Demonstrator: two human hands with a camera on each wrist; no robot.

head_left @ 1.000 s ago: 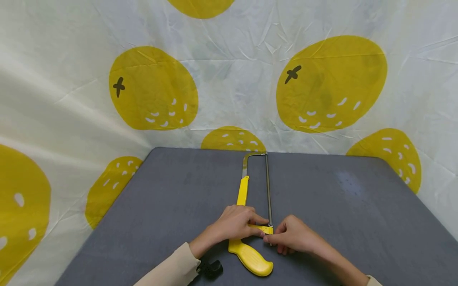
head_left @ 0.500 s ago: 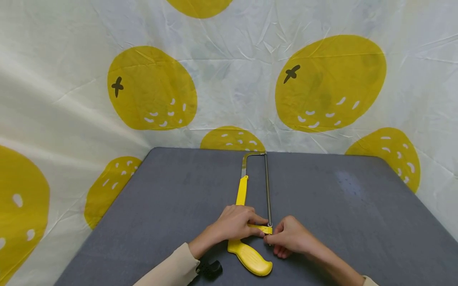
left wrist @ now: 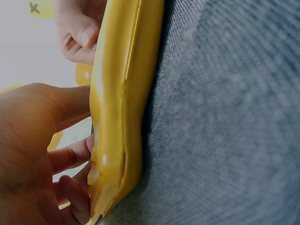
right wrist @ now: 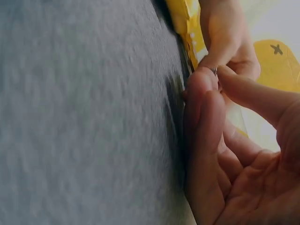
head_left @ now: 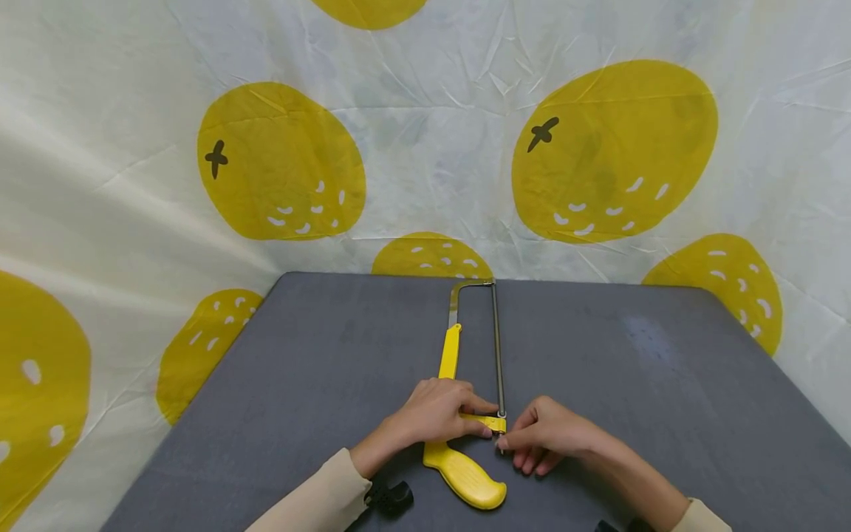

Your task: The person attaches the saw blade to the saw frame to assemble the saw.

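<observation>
A hacksaw with a yellow handle (head_left: pixel 468 479) lies on the grey table, its bare metal bow pointing away from me. The blade (head_left: pixel 498 355) runs along its right side. My left hand (head_left: pixel 435 410) holds the yellow frame just ahead of the handle, thumb and index finger spread around the near blade mount (head_left: pixel 496 423). Right behind that mount, my right hand (head_left: pixel 555 432) pinches a small metal screw end (head_left: pixel 501 445) between thumb and index finger. In the right wrist view only a glint of metal (right wrist: pixel 215 71) shows between those fingertips; the rest is hidden by the fingers.
The grey tabletop (head_left: pixel 598 369) stretches out on both sides of the saw. A pale cloth with yellow fruit prints (head_left: pixel 614 151) hangs behind and at the sides. A black wrist-worn device (head_left: pixel 391 499) sits below the left sleeve.
My right hand has turned slightly at the screw end, its thumb and index tip shifting a little to the right. The left hand and the hacksaw stay in place.
</observation>
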